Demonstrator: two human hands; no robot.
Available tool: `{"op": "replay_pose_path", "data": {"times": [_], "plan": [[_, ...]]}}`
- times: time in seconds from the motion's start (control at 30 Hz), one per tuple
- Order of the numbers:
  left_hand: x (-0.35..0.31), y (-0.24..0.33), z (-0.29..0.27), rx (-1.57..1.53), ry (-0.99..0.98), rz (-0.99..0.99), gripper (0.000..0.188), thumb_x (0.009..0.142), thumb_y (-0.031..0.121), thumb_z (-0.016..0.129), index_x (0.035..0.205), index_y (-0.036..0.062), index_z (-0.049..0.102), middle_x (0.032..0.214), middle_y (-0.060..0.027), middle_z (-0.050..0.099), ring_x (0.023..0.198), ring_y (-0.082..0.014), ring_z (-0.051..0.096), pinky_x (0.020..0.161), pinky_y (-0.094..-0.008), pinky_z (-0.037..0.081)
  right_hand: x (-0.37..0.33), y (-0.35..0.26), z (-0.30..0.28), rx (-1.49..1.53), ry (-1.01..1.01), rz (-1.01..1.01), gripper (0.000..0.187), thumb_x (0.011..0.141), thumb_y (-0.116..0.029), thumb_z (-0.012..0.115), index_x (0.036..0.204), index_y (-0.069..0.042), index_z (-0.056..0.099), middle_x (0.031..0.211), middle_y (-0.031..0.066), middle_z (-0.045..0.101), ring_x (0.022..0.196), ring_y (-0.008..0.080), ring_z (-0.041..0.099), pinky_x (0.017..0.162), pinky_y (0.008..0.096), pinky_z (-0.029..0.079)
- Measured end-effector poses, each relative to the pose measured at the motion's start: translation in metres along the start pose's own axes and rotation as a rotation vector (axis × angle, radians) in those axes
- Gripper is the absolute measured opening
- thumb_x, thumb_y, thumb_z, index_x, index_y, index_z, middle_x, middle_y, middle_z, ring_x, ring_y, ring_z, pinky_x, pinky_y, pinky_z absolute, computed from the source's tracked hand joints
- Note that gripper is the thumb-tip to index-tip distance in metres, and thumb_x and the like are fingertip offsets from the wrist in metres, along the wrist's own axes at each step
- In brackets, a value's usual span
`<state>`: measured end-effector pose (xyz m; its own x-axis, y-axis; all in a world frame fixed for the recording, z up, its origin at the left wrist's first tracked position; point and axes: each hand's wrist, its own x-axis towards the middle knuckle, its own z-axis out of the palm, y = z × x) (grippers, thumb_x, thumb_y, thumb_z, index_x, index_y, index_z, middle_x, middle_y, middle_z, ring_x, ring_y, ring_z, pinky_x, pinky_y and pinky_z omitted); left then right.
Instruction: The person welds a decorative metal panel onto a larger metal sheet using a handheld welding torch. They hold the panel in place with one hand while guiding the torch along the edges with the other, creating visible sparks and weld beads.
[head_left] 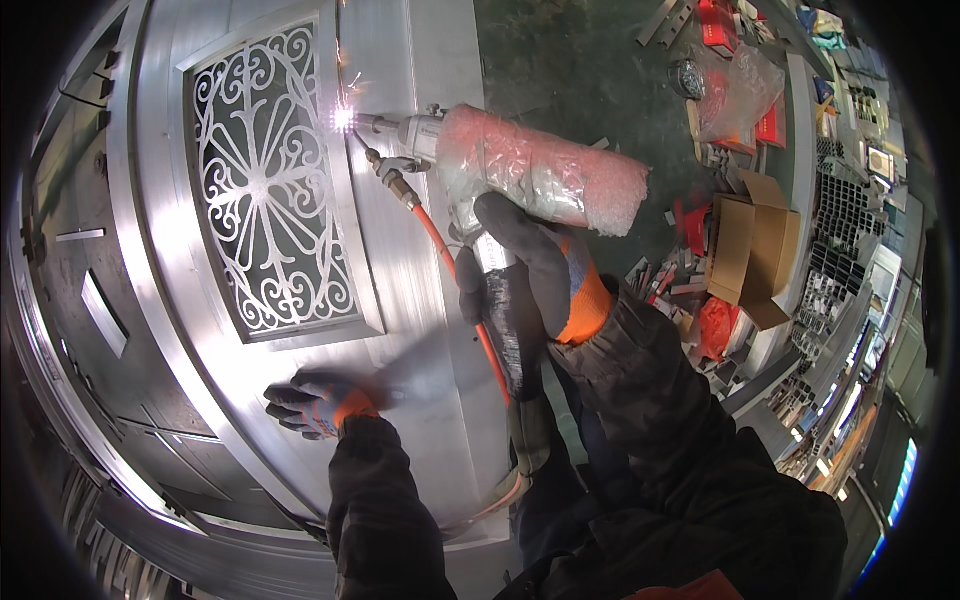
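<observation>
My right hand [548, 262], in a dark glove with an orange cuff, is wrapped round the handle of a welding gun [420, 137]. The gun's body is covered in pinkish bubble wrap [540, 165]. At its nozzle a bright violet-white spark [343, 120] glows against the frame strip beside a scrollwork grille [262, 180]. A thin feed tip on an orange hose [440, 240] reaches the same spot. Low on the silver metal door panel [420, 400], my gloved left hand [318, 405] lies flat with its fingers spread, apart from the gun.
To the right stand an open cardboard box [752, 245], red packages [718, 28] and a clear plastic bag [745, 90]. Stacked metal tubes [840, 220] lie farther right. A black cable [515, 340] hangs from the gun's handle, with the orange hose alongside.
</observation>
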<state>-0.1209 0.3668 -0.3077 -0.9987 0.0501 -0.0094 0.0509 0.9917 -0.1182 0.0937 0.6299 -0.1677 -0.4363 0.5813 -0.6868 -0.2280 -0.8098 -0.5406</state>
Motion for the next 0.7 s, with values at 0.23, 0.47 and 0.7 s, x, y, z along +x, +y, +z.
{"op": "replay_pose_path", "data": {"times": [0.23,0.47,0.7], "plan": [[-0.002,0.006,-0.01,0.0,-0.034,-0.019,0.071,0.104,0.059,0.026,0.164,0.0203,0.02,0.168,-0.0113,0.022,0.152,-0.0327,0.029,0.118,-0.0534,0.027,-0.005,0.002,0.001,-0.002,0.014,0.01,0.037,0.098,-0.037,0.064,0.112,-0.005,0.054,0.074,0.0177,0.066,0.054,0.0289,0.066,0.045,0.0384,0.054],[-0.005,0.008,-0.01,-0.024,-0.022,-0.04,0.071,0.104,0.06,0.024,0.163,0.0209,0.022,0.168,-0.0112,0.022,0.152,-0.0324,0.029,0.119,-0.0536,0.026,-0.012,0.004,0.002,-0.002,0.044,0.022,0.036,0.097,-0.037,0.064,0.111,-0.005,0.055,0.075,0.0176,0.065,0.054,0.0292,0.064,0.045,0.0392,0.052],[-0.004,0.005,-0.003,-0.016,0.014,-0.027,0.07,0.103,0.06,0.025,0.163,0.0228,0.024,0.167,-0.0109,0.026,0.151,-0.0319,0.031,0.118,-0.0519,0.028,-0.016,0.005,0.002,-0.025,0.039,0.035,0.035,0.098,-0.038,0.062,0.107,-0.004,0.056,0.078,0.0154,0.066,0.053,0.0267,0.063,0.047,0.0374,0.051]]}}
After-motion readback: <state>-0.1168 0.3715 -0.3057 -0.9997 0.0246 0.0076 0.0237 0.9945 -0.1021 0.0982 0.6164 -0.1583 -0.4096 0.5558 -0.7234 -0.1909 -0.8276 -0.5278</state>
